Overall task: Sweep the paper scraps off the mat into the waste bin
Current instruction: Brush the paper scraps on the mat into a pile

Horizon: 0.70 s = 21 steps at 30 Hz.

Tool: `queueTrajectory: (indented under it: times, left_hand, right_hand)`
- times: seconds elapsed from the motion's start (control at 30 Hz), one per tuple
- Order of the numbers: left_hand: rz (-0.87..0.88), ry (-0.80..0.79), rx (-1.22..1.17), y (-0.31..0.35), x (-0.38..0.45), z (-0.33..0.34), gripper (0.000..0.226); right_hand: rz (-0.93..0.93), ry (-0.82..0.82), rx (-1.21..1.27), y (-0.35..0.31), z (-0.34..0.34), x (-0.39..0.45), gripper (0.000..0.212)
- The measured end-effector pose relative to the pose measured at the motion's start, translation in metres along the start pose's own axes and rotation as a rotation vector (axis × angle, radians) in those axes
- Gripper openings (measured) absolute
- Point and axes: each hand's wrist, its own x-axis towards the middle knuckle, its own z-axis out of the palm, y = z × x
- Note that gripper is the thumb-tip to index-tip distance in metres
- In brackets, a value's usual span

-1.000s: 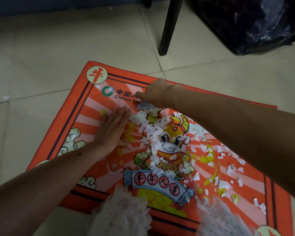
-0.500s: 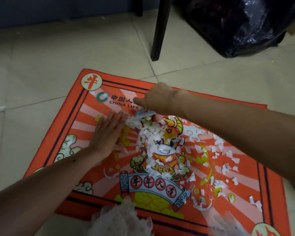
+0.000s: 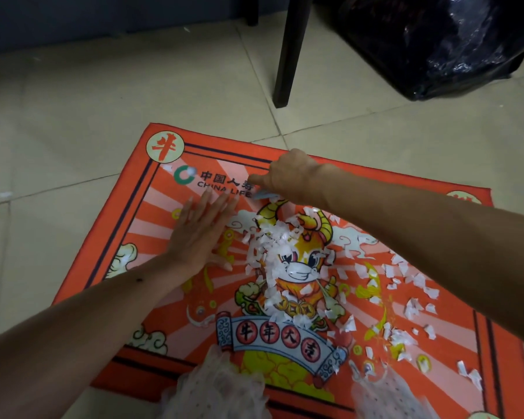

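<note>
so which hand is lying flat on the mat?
The left hand: fingers straight, palm down on the mat beside the scrap pile. The right hand is curled, knuckles up.

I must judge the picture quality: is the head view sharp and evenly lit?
Head view: dim room light; the orange printed mat reads clearly, the flat left hand has motion-blurred fingertips, the black plastic bag shows glare patches, and the wide lens bends floor tile lines.
</note>
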Motion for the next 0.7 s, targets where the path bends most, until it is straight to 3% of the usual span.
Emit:
queueTrajectory:
  times: [0.23, 0.53, 0.7]
  left_hand:
    - [-0.019, 0.005, 0.005, 0.008, -0.008, -0.004, 0.143]
    - [0.08, -0.032, -0.017, 0.002, 0.005, -0.018, 0.138]
    - [0.152, -0.073, -0.023, -0.016, 0.022, -0.017, 0.138]
  right_hand:
    - [-0.109, 0.005, -0.009, -0.015, -0.006, -0.027, 0.066]
    - [0.111, 0.06, 0.04, 0.055, -0.007, -0.055, 0.056]
    - [0.29, -0.025, 0.084, 0.093, 0.019, -0.038, 0.062]
